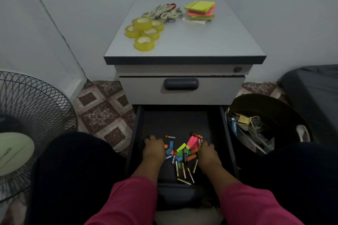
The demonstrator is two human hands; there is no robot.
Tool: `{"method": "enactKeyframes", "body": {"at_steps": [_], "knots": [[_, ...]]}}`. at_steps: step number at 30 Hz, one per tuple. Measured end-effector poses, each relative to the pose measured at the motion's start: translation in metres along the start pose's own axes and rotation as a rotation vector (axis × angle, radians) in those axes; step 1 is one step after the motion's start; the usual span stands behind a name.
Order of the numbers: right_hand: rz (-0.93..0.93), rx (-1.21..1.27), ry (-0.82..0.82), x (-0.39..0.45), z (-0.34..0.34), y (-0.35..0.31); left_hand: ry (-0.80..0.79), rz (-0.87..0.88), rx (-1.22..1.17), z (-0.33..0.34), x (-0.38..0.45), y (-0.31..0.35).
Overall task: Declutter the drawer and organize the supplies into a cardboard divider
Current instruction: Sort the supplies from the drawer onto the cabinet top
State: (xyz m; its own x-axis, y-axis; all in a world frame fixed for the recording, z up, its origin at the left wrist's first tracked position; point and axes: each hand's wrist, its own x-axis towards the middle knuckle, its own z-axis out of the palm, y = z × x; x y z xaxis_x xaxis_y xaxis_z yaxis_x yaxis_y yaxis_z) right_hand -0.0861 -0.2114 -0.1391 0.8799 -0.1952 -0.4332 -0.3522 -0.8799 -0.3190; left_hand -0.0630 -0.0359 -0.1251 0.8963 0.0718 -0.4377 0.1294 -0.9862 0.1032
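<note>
Your left hand (154,147) and right hand (207,151) rest palm-down in the open drawer (139,124), flanking the batteries (182,167) and coloured sticky notes (192,142) heaped toward its front edge; whether either hand's fingers grip anything, you cannot tell. Batteries are small, hard and will likely roll, so pinch them mid-body; the notes are light and flimsy. No divider shows. Tape rolls (144,32), scissors (162,12) and note pads (200,10) sit on the cabinet top (201,42); a bin (265,102) stands at right.

Pink sleeves (128,201) (dark trousers (73,170))
</note>
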Motion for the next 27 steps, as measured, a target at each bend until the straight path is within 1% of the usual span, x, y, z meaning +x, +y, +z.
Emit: {"method": "enactKeyframes", "body": {"at_steps": [2,4,7,9,12,14,17,18,20,21,23,25,27], "knots": [[-0.022,0.003,-0.012,-0.001,0.000,0.000,-0.010,0.054,0.006,0.002,-0.001,0.001],[-0.052,0.014,-0.016,-0.003,0.001,0.000,0.007,0.060,-0.001,0.002,-0.003,0.001],[-0.085,0.080,-0.019,-0.005,0.000,-0.001,0.065,-0.019,-0.006,-0.002,-0.006,0.000],[-0.104,0.104,-0.049,-0.006,-0.002,-0.002,0.073,-0.093,-0.008,-0.004,-0.007,-0.002],[-0.157,0.077,-0.131,-0.012,-0.006,-0.005,-0.032,-0.167,-0.057,-0.002,-0.011,-0.005],[-0.192,0.030,-0.181,-0.015,-0.006,-0.007,-0.114,-0.171,-0.088,0.002,-0.012,-0.008],[-0.228,-0.056,-0.243,-0.019,-0.004,-0.008,-0.182,-0.059,-0.104,0.001,-0.015,-0.004],[-0.243,-0.087,-0.256,-0.021,-0.004,-0.008,-0.186,-0.014,-0.109,0.001,-0.016,-0.002],[-0.250,-0.113,-0.275,-0.023,-0.004,-0.007,-0.162,0.022,-0.128,0.001,-0.016,0.001],[-0.239,-0.114,-0.279,-0.023,-0.005,-0.007,-0.138,0.010,-0.110,0.001,-0.017,0.000],[-0.217,-0.079,-0.258,-0.021,-0.007,-0.006,-0.115,-0.072,-0.019,0.001,-0.018,-0.003],[-0.187,-0.021,-0.223,-0.020,-0.008,-0.005,-0.190,-0.145,0.087,0.000,-0.019,-0.009],[-0.164,0.006,-0.207,-0.018,-0.008,-0.004,-0.302,-0.135,0.134,0.001,-0.019,-0.013]]}}
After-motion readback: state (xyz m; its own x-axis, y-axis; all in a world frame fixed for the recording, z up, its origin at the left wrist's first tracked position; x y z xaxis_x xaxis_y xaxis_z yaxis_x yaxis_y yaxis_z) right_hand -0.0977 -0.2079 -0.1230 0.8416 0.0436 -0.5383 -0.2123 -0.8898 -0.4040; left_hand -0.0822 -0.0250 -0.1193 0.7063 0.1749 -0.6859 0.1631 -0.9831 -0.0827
